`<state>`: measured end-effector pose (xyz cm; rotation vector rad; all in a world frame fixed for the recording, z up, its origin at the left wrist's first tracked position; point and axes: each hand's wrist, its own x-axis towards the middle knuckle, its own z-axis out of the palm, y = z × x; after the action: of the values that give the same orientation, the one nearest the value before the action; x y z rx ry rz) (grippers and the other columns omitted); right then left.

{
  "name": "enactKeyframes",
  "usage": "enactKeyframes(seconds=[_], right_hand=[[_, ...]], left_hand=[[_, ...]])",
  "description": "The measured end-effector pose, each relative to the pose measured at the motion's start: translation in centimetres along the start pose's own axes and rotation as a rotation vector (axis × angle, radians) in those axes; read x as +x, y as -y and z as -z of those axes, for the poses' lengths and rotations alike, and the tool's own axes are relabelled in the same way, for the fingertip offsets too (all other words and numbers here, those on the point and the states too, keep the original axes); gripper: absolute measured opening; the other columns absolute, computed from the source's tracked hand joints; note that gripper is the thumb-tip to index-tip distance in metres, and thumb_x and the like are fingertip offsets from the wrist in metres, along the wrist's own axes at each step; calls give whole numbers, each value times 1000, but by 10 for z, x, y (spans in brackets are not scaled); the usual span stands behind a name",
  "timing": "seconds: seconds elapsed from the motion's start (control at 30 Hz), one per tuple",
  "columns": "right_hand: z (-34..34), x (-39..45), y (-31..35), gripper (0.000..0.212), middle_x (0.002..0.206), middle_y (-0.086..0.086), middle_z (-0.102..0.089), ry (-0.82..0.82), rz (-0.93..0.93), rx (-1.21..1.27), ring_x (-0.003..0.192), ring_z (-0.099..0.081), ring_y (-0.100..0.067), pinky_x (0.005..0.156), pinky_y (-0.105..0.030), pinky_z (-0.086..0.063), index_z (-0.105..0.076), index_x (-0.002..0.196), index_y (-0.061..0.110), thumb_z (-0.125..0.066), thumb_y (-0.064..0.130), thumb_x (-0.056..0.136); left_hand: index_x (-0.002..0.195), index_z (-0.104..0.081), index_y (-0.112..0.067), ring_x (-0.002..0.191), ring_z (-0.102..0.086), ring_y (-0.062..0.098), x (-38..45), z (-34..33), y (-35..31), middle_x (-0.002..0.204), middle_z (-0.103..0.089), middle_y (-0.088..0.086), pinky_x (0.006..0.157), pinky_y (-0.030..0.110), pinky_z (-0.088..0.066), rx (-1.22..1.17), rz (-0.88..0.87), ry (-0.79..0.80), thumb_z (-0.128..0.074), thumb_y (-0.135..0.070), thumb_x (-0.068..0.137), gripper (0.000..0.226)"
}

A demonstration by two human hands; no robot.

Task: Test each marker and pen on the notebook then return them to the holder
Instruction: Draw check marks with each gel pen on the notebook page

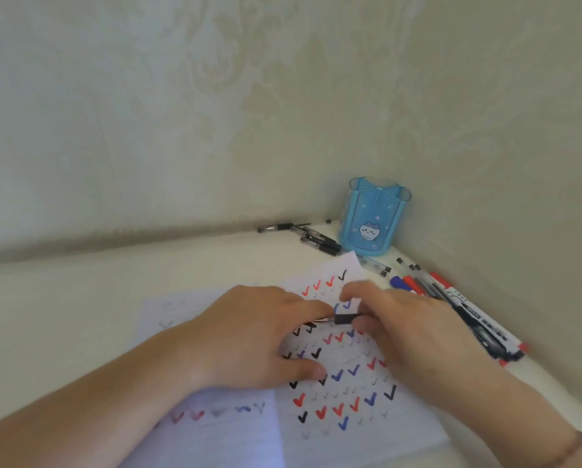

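An open notebook (343,393) lies on the pale table, its right page covered in red, blue and black check marks. Above that page both hands meet on a thin pen (342,318) with a black cap end. My left hand (259,336) pinches the pen's thin end. My right hand (414,336) pinches the black cap end. A translucent blue holder (370,221) with a cat picture stands upright in the table corner and looks empty.
Several black pens (303,233) lie along the wall left of the holder. Several red, blue and black markers and pens (458,309) lie on the table right of the notebook. Walls close the table at the back and right.
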<state>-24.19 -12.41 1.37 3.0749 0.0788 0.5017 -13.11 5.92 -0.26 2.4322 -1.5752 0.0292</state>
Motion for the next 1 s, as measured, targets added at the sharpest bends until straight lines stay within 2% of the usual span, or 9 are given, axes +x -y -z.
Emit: enactKeyframes(seconds=[0.07,0.17,0.27,0.4,0.47,0.57,0.73,0.83,1.0], right_hand=[[6,-5,-11,38,96,22,-60,4,-96,144,82,-59,-12,68,-32,-50,-28,109,47,-51,19,96],[9,-9,-28,53,79,22,-53,-247,-101,343,70,-54,-2,63,-14,-44,-42,99,47,-43,-5,93],[14,-10,-32,52,88,2,-58,-484,-38,946,58,-56,-18,62,-29,-53,-56,105,36,-35,-11,95],[19,-7,-27,39,96,-5,-71,-401,-79,1780,79,-71,-23,69,-32,-57,-65,114,22,-56,3,82],[12,-6,-23,25,67,-1,-65,-317,-163,1720,58,-64,-25,57,-27,-52,-66,93,19,-75,27,71],[-1,-6,-11,40,44,2,-47,-158,-213,1568,41,-48,-22,46,-28,-33,-59,70,17,-68,56,74],[-25,-4,3,28,53,-12,-64,123,-237,1418,48,-59,-26,47,-29,-45,-71,74,15,-80,41,65],[-33,-2,3,44,38,-2,-45,82,-334,1390,33,-38,-18,45,-27,-33,-65,60,11,-86,49,57],[-26,-2,0,43,38,-3,-47,69,-374,1213,31,-35,-15,35,-27,-35,-52,49,13,-88,31,63]], left_hand=[[140,-31,-47,109,-44,-1,0,-4,2,116,-53,-25,93,25,-39,-28,-8,-44,-50,-73,81,67],[133,-42,-48,91,-40,-9,1,-8,7,87,-43,-34,86,15,-34,-126,-22,11,-55,-68,83,56],[124,-46,-57,91,-49,-4,3,-7,9,89,-55,-22,84,20,-44,-230,-44,123,-54,-66,84,42],[113,-51,-60,77,-57,3,5,0,14,76,-59,-10,74,23,-50,-328,74,203,-65,-65,76,40],[107,-54,-60,63,-50,-1,3,6,23,60,-51,-15,64,19,-44,-347,122,219,-70,-64,71,39],[105,-55,-61,59,-46,-4,0,16,37,57,-48,-24,56,13,-35,-366,166,262,-75,-59,69,41],[109,-47,-70,81,-49,-27,-3,20,39,89,-51,-47,71,9,-41,-385,159,358,-85,-55,59,64],[103,-48,-73,80,-51,-19,-1,22,33,99,-53,-30,76,9,-38,-393,173,363,-88,-52,56,65],[103,-54,-68,68,-48,-10,0,27,34,75,-51,-29,73,13,-35,-438,176,394,-90,-48,52,65]])
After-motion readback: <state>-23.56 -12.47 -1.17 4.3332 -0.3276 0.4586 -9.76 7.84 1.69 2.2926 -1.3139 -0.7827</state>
